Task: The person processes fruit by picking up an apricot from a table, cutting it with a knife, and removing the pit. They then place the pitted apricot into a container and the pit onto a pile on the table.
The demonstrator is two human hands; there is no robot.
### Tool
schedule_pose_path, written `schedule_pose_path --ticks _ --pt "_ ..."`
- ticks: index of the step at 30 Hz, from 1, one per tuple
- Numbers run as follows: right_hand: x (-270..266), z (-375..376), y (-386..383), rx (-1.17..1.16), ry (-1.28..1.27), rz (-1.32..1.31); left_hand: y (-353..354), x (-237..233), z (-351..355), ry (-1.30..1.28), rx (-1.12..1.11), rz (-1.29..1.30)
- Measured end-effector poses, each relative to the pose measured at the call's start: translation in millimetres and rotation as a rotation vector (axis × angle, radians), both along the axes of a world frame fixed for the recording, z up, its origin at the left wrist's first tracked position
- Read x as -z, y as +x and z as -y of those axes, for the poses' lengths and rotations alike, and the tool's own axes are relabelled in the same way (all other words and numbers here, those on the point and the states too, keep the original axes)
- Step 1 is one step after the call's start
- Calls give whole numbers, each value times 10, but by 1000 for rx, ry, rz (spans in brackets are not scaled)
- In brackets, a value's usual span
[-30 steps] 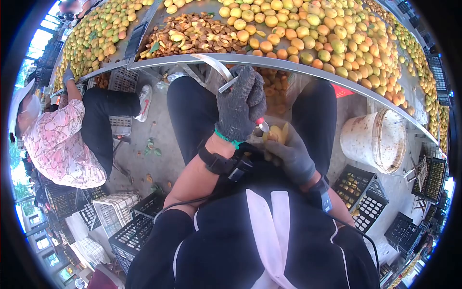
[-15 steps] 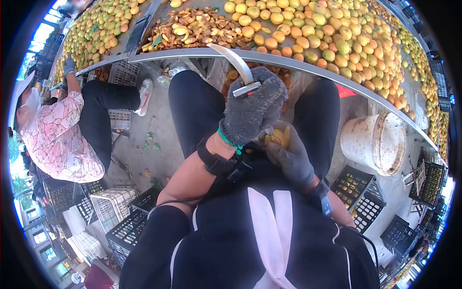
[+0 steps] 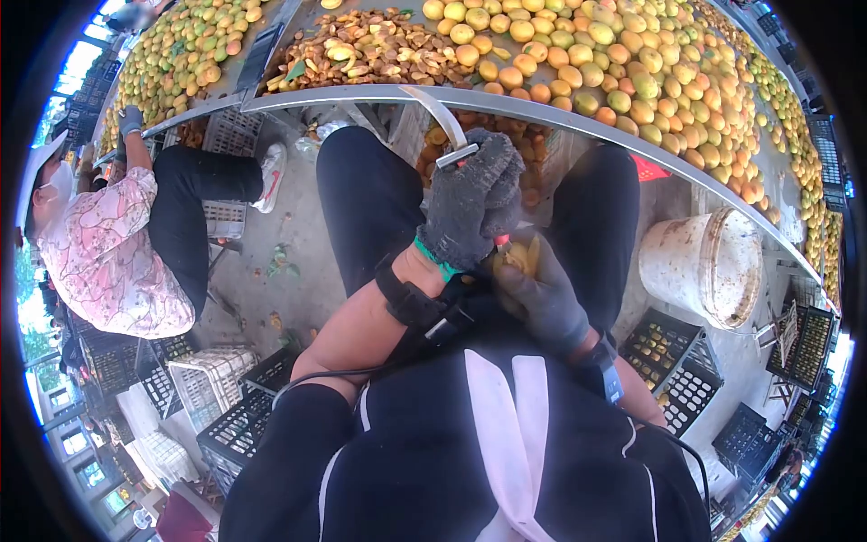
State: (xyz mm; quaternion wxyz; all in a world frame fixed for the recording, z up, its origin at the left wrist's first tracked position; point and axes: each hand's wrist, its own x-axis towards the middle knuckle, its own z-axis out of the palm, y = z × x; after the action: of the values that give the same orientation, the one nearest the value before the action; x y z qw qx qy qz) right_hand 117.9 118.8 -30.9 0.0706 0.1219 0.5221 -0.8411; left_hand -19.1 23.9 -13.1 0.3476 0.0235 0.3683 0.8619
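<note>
My left hand (image 3: 474, 194), in a dark knitted glove, is closed around a knife with a curved blade (image 3: 440, 116). Its metal guard and a bit of red handle show above the fist, and another red tip (image 3: 501, 239) pokes out below, right at the fruit. In my right hand (image 3: 546, 294), also gloved in grey, is a yellow apricot (image 3: 521, 257), held between thumb and fingers over my lap; its flesh looks split. Both hands are close together between my knees, below the edge of the fruit table (image 3: 533, 116).
Whole apricots (image 3: 632, 68) are heaped on the table beside a pile of brown pits and pieces (image 3: 370, 54). Below stand a stained white bucket (image 3: 682, 266) and black crates (image 3: 664, 348) at right, more crates (image 3: 239, 434) at left. A person in a pink patterned top (image 3: 104, 257) sits at left.
My left fist has turned and lowered slightly, bringing the red tip against the apricot; the blade has shifted right and down. My right hand stays nearly in place.
</note>
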Motion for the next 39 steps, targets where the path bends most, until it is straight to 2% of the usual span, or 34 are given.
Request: schedule_pose_path --ticks 1,3,6,8,10,12,14,16,18,20,21,23,25,27,29,30,32,33,35,37,39 --pt "-28 -21 -9 -38 -83 30 -9 44 25 -4 -1 1" --pt "-34 -29 -9 -77 -166 61 -36 109 70 136 158 120" --pt "21 -6 20 -159 -87 53 -49 80 107 26 189 177" --pt "70 33 26 -129 -5 -23 -77 114 121 45 225 181" --pt "31 73 1 -129 52 17 -64 103 99 64 265 185" --pt "-35 65 -29 -128 109 58 -6 74 23 -193 119 126" --pt "-100 27 -59 -88 -142 272 42 78 -14 -198 136 80" --pt "-64 -16 -38 -114 -155 266 30 112 -9 -200 149 32" --pt "-28 4 -18 -144 -170 264 -11 169 47 -30 278 174" --pt "-10 91 2 -110 85 155 8 130 73 -56 268 140" --pt "0 89 10 -108 83 158 29 81 78 -80 264 105" --pt "9 64 24 -145 239 27 69 -7 92 -67 228 104" --pt "43 37 44 -156 237 -14 60 2 109 -54 189 96" --pt "80 20 77 -169 235 -53 52 82 125 105 179 182" --pt "120 15 98 -135 399 -135 38 90 110 103 188 179" --pt "173 27 101 -139 400 -137 34 86 100 101 196 176" --pt "268 39 74 -9 576 -310 -10 182 38 132 176 231" --pt "255 32 71 -6 579 -315 -19 202 9 162 162 291" --pt "214 9 43 -32 416 -136 -18 224 -15 143 155 263" --pt "101 -34 -9 -69 432 -89 22 129 -36 121 148 241" --pt "85 -84 -57 -100 450 -41 48 20 -80 -117 57 147"
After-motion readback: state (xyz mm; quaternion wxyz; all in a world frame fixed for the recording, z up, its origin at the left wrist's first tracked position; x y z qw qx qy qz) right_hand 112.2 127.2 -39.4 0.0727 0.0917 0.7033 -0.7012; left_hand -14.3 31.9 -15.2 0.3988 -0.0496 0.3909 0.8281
